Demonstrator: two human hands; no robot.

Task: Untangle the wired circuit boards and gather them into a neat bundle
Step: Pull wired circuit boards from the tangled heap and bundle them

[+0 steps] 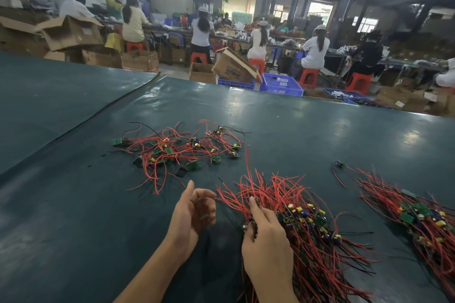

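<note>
A loose tangle of small green circuit boards with red and black wires (177, 149) lies on the dark green table (73, 204), ahead and left of my hands. A gathered bundle of wired boards (305, 224) lies in front of me, wires fanning away and toward me. My right hand (266, 238) grips this bundle at its left side, index finger stretched forward over the wires. My left hand (194, 211) hovers just left of the bundle, thumb up and fingers loosely curled. A thin greenish streak crosses its fingers, too blurred to identify.
A second gathered bundle (423, 224) lies at the right, with one lone wired board (339, 164) beyond it. A small black piece (182, 171) sits near the tangle. Past the table's far edge stand blue crates (280, 85), cardboard boxes and seated workers.
</note>
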